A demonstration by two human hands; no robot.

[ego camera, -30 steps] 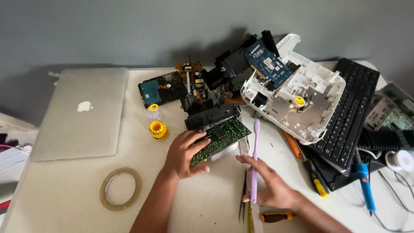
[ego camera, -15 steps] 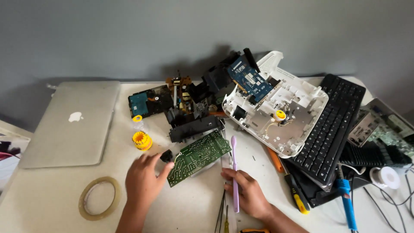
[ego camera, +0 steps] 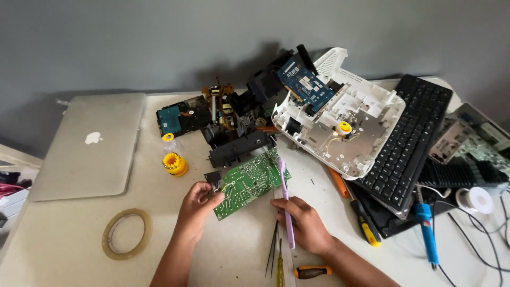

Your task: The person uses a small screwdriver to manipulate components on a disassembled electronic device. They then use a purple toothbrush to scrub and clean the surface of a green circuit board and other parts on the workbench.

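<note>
Since half a second back, our left hand (ego camera: 197, 203) has closed in: then it was open and just short of the green circuit board (ego camera: 249, 182), now we are pinching the board's near-left corner, fingers curled round the edge beside a small black part. The board has tipped up a little on that side. Our right hand (ego camera: 304, 226) has carried the purple toothbrush (ego camera: 286, 201) farther away from us, so the head is now lying over the board's right edge rather than beside it.

The board is green, rectangular, solder side up, dotted with fine silver points and pale traces, sitting skewed on the beige table (ego camera: 64, 239).

We are gripping the toothbrush handle with the right hand clenched round its middle; the board is lying between both hands, touching the left fingers and the brush head.

Near: a tape roll (ego camera: 126, 233) to the left, tweezers (ego camera: 272, 250) and an orange-handled screwdriver (ego camera: 312, 272) by the right wrist. Far: a closed laptop (ego camera: 87, 146), a white plastic chassis (ego camera: 340, 125), a black keyboard (ego camera: 409, 143)
</note>
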